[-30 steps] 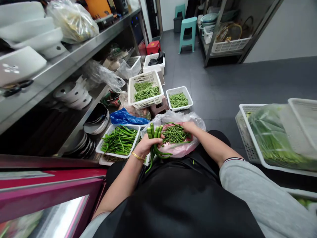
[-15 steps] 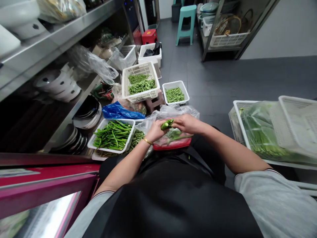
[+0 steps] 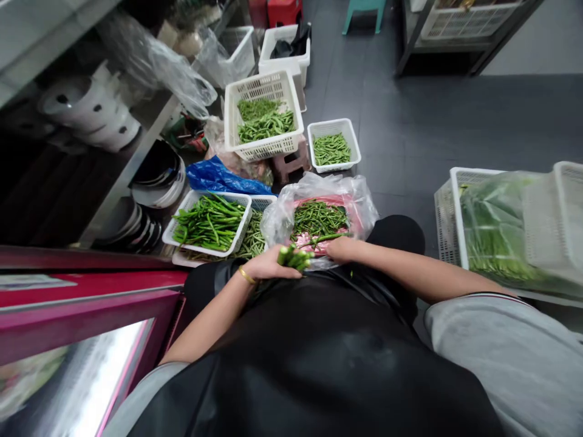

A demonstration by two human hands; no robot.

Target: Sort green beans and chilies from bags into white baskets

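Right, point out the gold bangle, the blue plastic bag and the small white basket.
Gold bangle (image 3: 247, 276): head view, on the band at the wrist.
Blue plastic bag (image 3: 223, 177): head view, on its middle.
Small white basket (image 3: 328, 127): head view, on its far rim.

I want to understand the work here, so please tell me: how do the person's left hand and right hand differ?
The left hand grips a bunch of green beans, while the right hand rests on loose beans in a plastic bag. The left wrist wears a gold bangle; the right wrist shows none. Both hands are bare.

One head-worn camera, facing forward and down, close above the hands (image 3: 271, 265) (image 3: 341, 249), tiled floor (image 3: 401, 121) beyond
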